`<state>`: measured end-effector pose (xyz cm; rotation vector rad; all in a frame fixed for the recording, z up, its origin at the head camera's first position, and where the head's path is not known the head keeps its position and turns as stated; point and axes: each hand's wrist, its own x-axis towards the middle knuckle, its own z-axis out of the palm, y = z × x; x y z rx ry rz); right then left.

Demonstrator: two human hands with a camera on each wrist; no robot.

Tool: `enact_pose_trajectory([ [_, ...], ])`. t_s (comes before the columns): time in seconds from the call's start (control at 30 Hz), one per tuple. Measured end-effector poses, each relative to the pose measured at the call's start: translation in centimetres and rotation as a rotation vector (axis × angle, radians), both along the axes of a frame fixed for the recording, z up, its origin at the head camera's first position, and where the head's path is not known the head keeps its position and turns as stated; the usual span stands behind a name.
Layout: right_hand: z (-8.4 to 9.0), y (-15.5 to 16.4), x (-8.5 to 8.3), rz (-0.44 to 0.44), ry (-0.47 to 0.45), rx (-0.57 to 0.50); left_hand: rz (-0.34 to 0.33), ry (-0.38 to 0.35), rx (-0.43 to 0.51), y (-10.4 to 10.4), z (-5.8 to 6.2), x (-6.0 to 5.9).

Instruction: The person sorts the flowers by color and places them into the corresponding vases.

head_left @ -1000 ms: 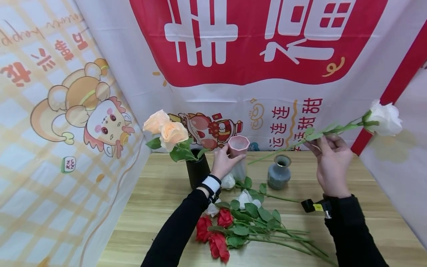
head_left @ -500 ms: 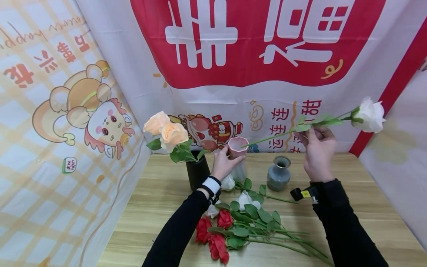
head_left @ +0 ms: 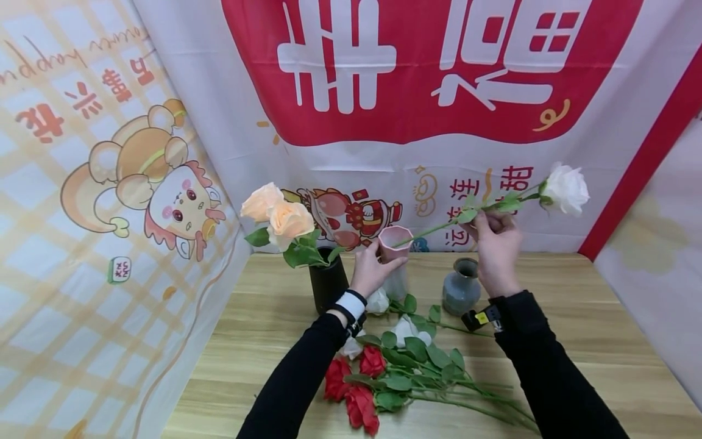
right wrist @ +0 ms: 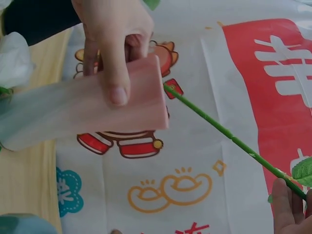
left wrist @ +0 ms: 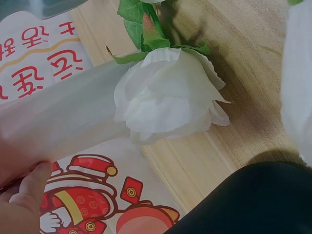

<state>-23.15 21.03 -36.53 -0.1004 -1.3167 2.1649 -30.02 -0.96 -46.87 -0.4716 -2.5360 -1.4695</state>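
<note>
My left hand [head_left: 373, 268] grips a pink-and-white vase [head_left: 396, 250] near its faceted rim, thumb on one side and fingers on the other. In the right wrist view the vase [right wrist: 83, 105] appears sideways, with the left thumb laid along its pink end. My right hand [head_left: 496, 244] pinches the green stem of a white rose [head_left: 565, 189], its bloom out to the right. The stem [right wrist: 219, 126] slants down to the left, and its cut end is inside the vase mouth. Another white rose [left wrist: 168, 92] lies right by the vase's base in the left wrist view.
A black vase [head_left: 328, 283] with peach roses [head_left: 287, 219] stands left of the pink one. To the right is a squat blue-grey vase [head_left: 460, 289], close under my right wrist. Red roses [head_left: 359, 405] and white roses lie in front on the wooden table [head_left: 219, 366]. A printed cloth hangs behind.
My right hand has moved left with the white rose, bringing the stem's end from beside the vase into its mouth. My left hand keeps its hold on the vase.
</note>
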Motion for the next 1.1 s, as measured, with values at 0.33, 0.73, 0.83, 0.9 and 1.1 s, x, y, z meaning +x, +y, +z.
enact_pose_trajectory([
  [0.33, 0.0, -2.1, -1.3, 0.065, 0.024, 0.24, -0.015, -0.004, 0.023, 0.0, 0.1, 0.0],
  [0.73, -0.7, -5.5, -3.4, 0.19, 0.083, 0.747, -0.045, 0.038, 0.046, -0.2, -0.4, -0.2],
  [0.83, -0.8, -6.1, -4.0, 0.122, 0.098, 0.887, -0.055, 0.042, 0.049, -0.3, -0.4, -0.3],
  [0.9, -0.9, -6.4, -4.3, 0.086, 0.092, 0.958, -0.048, 0.058, 0.028, -0.4, -0.3, -0.3],
  [1.1, -1.6, -7.4, -4.8, 0.06, 0.056, 1.089, -0.013, 0.133, -0.081, -0.6, -0.3, -0.4],
])
